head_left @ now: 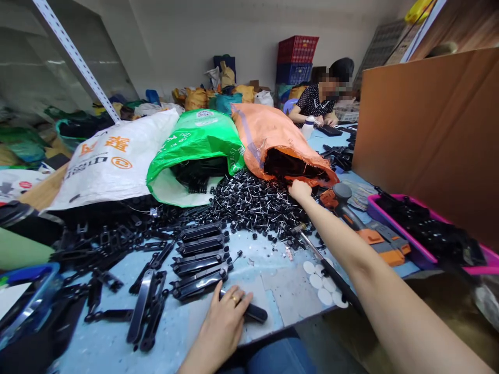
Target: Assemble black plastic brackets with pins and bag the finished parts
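My left hand [226,317] rests at the table's front edge, its fingers closed over a black plastic arm [255,311] that lies on the table. My right hand [301,190] reaches forward to the mouth of the orange woven sack [268,130]. Its fingers look curled, and whatever they hold is hidden. Dark parts show inside that sack. Beside the hand spreads a heap of small black knobs with metal pins [257,202]. Several black folding arms [202,259] lie in a stacked row just beyond my left hand.
A green sack [195,135] and a white sack [117,161] lie left of the orange one. On the right are a cordless power tool [351,218], a screwdriver [327,267], white discs [323,296], a pink tray [429,244] and a cardboard panel [429,119]. A co-worker [319,104] sits behind.
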A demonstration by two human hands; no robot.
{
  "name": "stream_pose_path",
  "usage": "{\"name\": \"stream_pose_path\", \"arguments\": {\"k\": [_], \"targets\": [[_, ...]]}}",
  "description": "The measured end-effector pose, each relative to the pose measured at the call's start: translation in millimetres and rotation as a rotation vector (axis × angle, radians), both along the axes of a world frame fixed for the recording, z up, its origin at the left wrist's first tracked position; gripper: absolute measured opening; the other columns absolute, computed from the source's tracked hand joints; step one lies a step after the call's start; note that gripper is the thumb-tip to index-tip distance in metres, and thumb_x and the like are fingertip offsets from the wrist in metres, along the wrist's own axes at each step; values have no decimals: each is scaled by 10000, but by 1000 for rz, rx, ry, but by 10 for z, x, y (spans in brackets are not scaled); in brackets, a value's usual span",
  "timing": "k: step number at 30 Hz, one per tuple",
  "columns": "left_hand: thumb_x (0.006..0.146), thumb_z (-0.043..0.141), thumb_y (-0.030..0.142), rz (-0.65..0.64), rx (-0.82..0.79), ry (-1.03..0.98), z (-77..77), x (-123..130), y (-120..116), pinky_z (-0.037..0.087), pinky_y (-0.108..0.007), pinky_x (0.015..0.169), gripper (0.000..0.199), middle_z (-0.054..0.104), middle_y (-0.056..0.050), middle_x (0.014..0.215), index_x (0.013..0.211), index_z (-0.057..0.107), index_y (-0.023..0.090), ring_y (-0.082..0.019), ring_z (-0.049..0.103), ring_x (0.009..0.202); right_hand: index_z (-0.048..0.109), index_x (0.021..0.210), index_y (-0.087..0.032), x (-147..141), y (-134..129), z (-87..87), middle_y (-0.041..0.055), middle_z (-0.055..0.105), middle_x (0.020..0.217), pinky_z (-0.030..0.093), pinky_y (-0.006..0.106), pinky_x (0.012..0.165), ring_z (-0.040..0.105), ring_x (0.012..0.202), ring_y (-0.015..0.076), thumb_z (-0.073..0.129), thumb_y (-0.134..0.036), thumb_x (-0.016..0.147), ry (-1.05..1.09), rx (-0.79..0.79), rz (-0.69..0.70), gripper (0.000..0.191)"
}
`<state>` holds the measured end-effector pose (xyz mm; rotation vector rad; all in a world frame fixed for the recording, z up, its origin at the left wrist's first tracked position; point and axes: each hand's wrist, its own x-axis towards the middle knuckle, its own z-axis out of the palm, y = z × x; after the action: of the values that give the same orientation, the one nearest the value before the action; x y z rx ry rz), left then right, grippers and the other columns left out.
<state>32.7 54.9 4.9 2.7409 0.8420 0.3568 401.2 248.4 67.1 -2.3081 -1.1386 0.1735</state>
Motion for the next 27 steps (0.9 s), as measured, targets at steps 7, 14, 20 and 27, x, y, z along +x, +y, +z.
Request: {"name": "stream_pose_path", "arguments": {"k": [7,14,20,27], "targets": [[836,439,155,211,-104,-23,-36,-81,44,409,-473,893,424,605,-96,996,1251,479,229,-241,556,949,588,1115,-99,-5,-440,37,140,644,966,464,283,701,608,818,179,357,-310,898,203,93,82,381],[880,403,434,594,-799,-988,328,120,56,504,-344,782,551,536,-109,1161,1370,278,214,-177,617,855,588,1101,-140,-1013,-1963,-130,55,644,768,439,242,549,548,559,111,454,-482,849,949,-146,880,445],[862,426,462,643,-828,-823,325,325,-166,509,-308,659,474,623,-53,795,1207,471,140,-162,607,666,499,1159,-231,-1333,-2416,-17,52,640,845,403,278,643,582,754,200,529,-482,819,158,-246,1098,424],[838,393,565,144,-425,-84,208,54,-54,338,-441,968,554,503,-113,1199,1253,451,203,-270,418,1146,569,893,-201,-1252,-2582,-463,54,579,829,342,276,621,547,748,185,398,-529,871,-367,-278,1260,371]]}}
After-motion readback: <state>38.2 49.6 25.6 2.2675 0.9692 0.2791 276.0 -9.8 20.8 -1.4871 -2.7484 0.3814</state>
